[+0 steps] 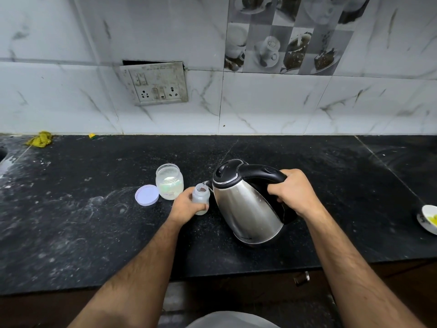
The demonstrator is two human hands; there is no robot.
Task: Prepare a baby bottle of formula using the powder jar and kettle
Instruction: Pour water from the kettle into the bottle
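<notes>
While the right hand (294, 194) grips the tilted kettle (246, 204) by its handle, the spout hangs at the mouth of the baby bottle (200, 197), which left fingers (202, 207) clasp beside the kettle. Pouring seems underway; next, judge the level, then right the kettle. Beyond the bottle stands the open powder jar (169, 181).

A black stone counter (94, 233), dusted with pale smears, fills the middle of the frame. Near its centre stands an open powder jar (169, 181), its lilac lid (146, 195) lying flat just to the lower left. A yellow cloth (40, 139) sits at the upper left by the wall, and a small yellow scrap (92, 135), perhaps a sponge, lies nearby. At the right edge rests a white dish (428, 218).
</notes>
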